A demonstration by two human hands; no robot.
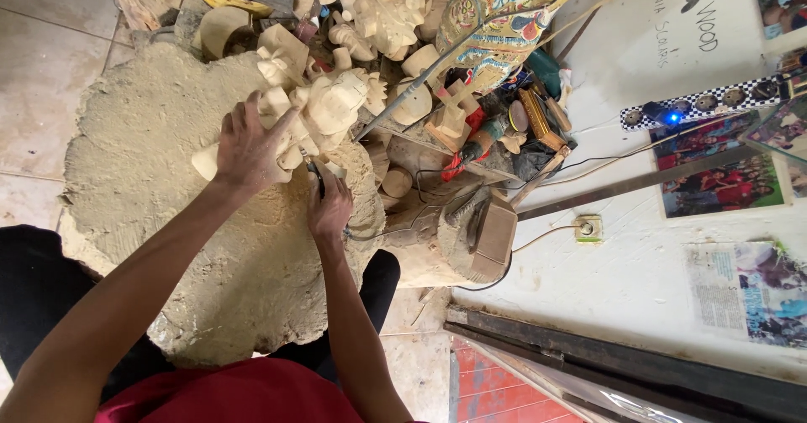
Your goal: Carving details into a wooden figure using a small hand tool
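1. At the far left I see pale floor tiles [38, 70], and a dark trouser leg [34, 297] lower down.
2. Next comes a big stump [143, 171] with a rough, dusty top; it fills the middle left.
3. My left hand [248, 150] lies on an unpainted wood carving [324, 108] at the far edge of the stump. The fingers are spread and press on it from above, so the hand grips the carving.
4. Just right of it, my right hand [329, 208] is closed around a thin dark tool [314, 171]. The tip of the tool touches the carving. The two hands are close together but do not touch.
5. Behind the carving is a heap of other pale carvings [382, 11].
6. Further right stands a painted figure [496, 19], then a white wall [639, 280] with photos [723, 183].
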